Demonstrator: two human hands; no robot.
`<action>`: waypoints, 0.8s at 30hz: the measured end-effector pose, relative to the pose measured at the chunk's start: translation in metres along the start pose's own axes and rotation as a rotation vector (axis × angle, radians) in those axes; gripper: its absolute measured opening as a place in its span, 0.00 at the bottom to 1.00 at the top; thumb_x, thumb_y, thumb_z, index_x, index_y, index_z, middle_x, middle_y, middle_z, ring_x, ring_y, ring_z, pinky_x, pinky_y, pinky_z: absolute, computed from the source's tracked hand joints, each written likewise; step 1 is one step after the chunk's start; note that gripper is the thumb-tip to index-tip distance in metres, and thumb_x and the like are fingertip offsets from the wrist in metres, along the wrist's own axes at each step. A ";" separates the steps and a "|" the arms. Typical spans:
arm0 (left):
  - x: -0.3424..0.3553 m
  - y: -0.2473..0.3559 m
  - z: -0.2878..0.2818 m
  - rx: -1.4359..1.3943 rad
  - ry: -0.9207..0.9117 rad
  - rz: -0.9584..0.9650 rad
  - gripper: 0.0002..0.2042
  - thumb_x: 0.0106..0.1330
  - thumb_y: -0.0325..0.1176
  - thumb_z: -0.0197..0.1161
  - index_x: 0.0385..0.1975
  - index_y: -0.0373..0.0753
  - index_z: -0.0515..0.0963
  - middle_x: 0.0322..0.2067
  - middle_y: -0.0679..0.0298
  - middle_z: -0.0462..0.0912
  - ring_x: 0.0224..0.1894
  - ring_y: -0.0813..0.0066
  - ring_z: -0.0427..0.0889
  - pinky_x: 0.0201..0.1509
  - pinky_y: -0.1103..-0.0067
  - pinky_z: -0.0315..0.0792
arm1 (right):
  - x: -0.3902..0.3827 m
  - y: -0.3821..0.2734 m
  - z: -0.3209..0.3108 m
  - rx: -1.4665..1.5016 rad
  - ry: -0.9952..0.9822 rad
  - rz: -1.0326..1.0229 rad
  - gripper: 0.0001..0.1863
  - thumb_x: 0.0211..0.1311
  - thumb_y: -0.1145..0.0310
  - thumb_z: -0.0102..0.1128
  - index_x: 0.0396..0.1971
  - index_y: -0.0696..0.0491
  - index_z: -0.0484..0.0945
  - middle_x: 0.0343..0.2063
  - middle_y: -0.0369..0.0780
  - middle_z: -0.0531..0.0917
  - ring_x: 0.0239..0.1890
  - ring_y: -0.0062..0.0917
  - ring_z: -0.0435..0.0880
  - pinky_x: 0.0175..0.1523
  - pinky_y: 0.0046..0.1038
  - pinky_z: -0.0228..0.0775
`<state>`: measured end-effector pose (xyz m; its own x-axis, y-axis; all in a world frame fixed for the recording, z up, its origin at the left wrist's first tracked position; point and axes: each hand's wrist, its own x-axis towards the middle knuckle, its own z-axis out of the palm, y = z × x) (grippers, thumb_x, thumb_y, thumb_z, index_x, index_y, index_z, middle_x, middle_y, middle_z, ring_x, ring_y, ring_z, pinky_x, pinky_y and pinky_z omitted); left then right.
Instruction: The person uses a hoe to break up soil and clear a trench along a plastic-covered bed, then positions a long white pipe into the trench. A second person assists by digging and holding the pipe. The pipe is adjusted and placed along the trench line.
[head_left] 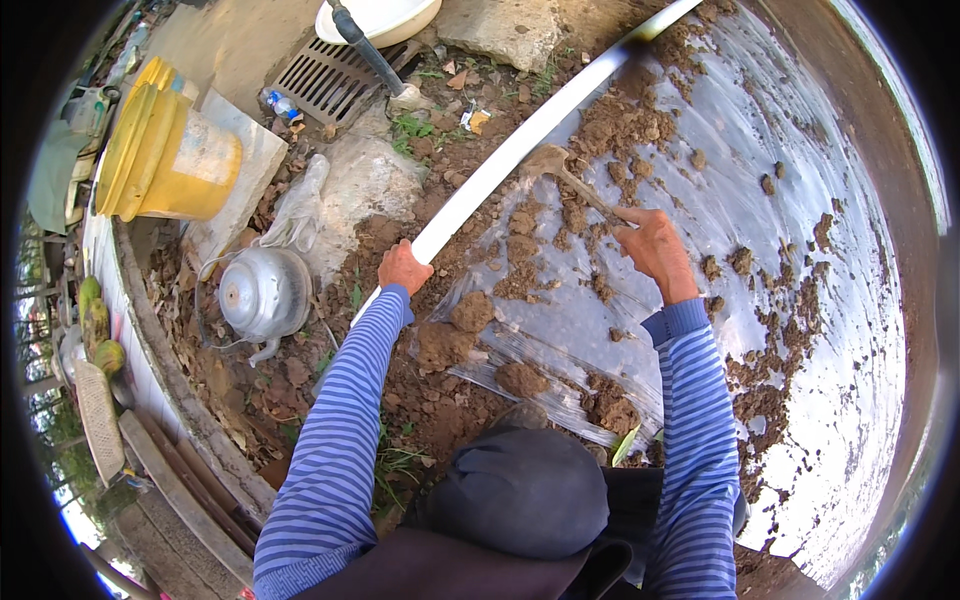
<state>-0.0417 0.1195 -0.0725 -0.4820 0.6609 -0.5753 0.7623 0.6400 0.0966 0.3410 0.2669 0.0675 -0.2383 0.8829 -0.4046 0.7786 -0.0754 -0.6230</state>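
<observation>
A long white pipe (530,135) runs slantwise across the ground from the upper right. My left hand (405,268) is closed around its near part. On the right, my right hand (658,252) grips the handle of a small hand hoe (583,188). The hoe's soil-coloured head lies close to the pipe, over the edge of a silvery plastic sheet (640,315); whether it touches the pipe I cannot tell. Loose brown soil clumps (473,311) lie on the sheet and along its border.
Left of the pipe lies a dented metal kettle (265,293) beside flat stones (370,190). Farther left is a yellow bucket (170,155). At the top, a drain grate (335,80) lies beside a white basin (390,18). A concrete edge (190,385) curves along the left.
</observation>
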 end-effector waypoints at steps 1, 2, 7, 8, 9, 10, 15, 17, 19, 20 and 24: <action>0.000 -0.001 0.000 0.002 0.003 -0.004 0.30 0.60 0.39 0.71 0.60 0.33 0.72 0.56 0.50 0.78 0.59 0.52 0.76 0.64 0.60 0.75 | 0.008 -0.001 0.007 0.005 -0.008 0.010 0.20 0.57 0.67 0.62 0.51 0.48 0.86 0.44 0.55 0.86 0.47 0.49 0.86 0.55 0.41 0.77; 0.001 -0.001 0.001 -0.001 0.009 0.004 0.30 0.60 0.39 0.71 0.60 0.32 0.72 0.56 0.50 0.78 0.59 0.52 0.76 0.64 0.60 0.75 | 0.017 -0.002 0.016 0.009 -0.016 0.021 0.21 0.57 0.67 0.62 0.52 0.46 0.86 0.45 0.54 0.86 0.48 0.49 0.86 0.56 0.41 0.77; 0.003 -0.002 0.004 0.006 0.006 -0.011 0.30 0.59 0.39 0.71 0.60 0.32 0.72 0.56 0.50 0.78 0.59 0.51 0.76 0.64 0.60 0.74 | 0.048 -0.003 0.067 -0.071 -0.009 0.103 0.22 0.58 0.67 0.56 0.54 0.41 0.85 0.47 0.53 0.85 0.51 0.47 0.85 0.58 0.43 0.76; 0.003 -0.002 0.005 -0.001 0.018 -0.001 0.30 0.59 0.39 0.71 0.59 0.32 0.73 0.55 0.50 0.78 0.59 0.51 0.76 0.64 0.60 0.75 | 0.053 -0.002 0.077 -0.062 0.015 0.100 0.23 0.58 0.67 0.56 0.54 0.41 0.85 0.47 0.53 0.85 0.51 0.47 0.85 0.58 0.43 0.76; 0.003 -0.002 0.004 -0.007 0.021 0.004 0.29 0.59 0.39 0.72 0.59 0.32 0.73 0.55 0.49 0.78 0.58 0.51 0.77 0.64 0.60 0.75 | 0.057 0.000 0.084 -0.053 0.041 0.097 0.23 0.59 0.67 0.55 0.54 0.41 0.85 0.47 0.53 0.85 0.51 0.47 0.85 0.58 0.43 0.76; 0.002 -0.002 0.005 -0.012 0.022 -0.001 0.29 0.58 0.39 0.72 0.58 0.31 0.73 0.54 0.49 0.79 0.58 0.50 0.77 0.63 0.60 0.75 | 0.060 0.002 0.088 -0.057 0.048 0.086 0.23 0.59 0.68 0.55 0.54 0.41 0.85 0.48 0.53 0.86 0.51 0.48 0.85 0.58 0.43 0.76; 0.003 -0.006 0.008 -0.003 0.077 0.048 0.27 0.56 0.39 0.72 0.53 0.31 0.75 0.51 0.48 0.81 0.55 0.49 0.79 0.61 0.60 0.76 | 0.061 -0.003 0.095 0.135 -0.003 0.139 0.23 0.58 0.68 0.55 0.55 0.45 0.84 0.43 0.55 0.86 0.50 0.49 0.85 0.59 0.41 0.76; 0.005 -0.008 0.010 -0.005 0.099 0.059 0.27 0.55 0.39 0.72 0.51 0.31 0.75 0.49 0.47 0.81 0.53 0.49 0.81 0.59 0.60 0.77 | 0.047 -0.010 0.099 0.066 0.009 0.089 0.23 0.58 0.69 0.55 0.55 0.46 0.84 0.42 0.56 0.86 0.49 0.49 0.85 0.58 0.41 0.76; 0.007 -0.010 0.012 -0.007 0.109 0.057 0.27 0.53 0.41 0.72 0.50 0.31 0.75 0.48 0.46 0.83 0.51 0.49 0.83 0.57 0.60 0.78 | 0.026 -0.013 0.098 0.009 -0.044 0.012 0.23 0.58 0.69 0.55 0.54 0.48 0.84 0.41 0.56 0.86 0.49 0.49 0.85 0.57 0.42 0.76; 0.008 -0.010 0.013 -0.009 0.114 0.069 0.27 0.53 0.41 0.72 0.50 0.31 0.75 0.48 0.46 0.83 0.51 0.49 0.83 0.57 0.60 0.78 | 0.013 -0.013 0.096 -0.021 -0.083 -0.021 0.23 0.58 0.69 0.55 0.54 0.48 0.84 0.41 0.57 0.86 0.49 0.49 0.85 0.56 0.42 0.76; 0.008 -0.010 0.014 -0.017 0.107 0.057 0.27 0.53 0.40 0.72 0.51 0.31 0.75 0.49 0.47 0.82 0.52 0.49 0.82 0.58 0.59 0.77 | -0.031 -0.004 0.077 0.019 -0.011 -0.156 0.22 0.58 0.68 0.58 0.54 0.52 0.84 0.41 0.57 0.86 0.47 0.50 0.85 0.56 0.42 0.77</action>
<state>-0.0476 0.1131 -0.0894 -0.4818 0.7339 -0.4789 0.7829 0.6060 0.1410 0.3006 0.2044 0.0313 -0.3617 0.8796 -0.3090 0.7203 0.0533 -0.6917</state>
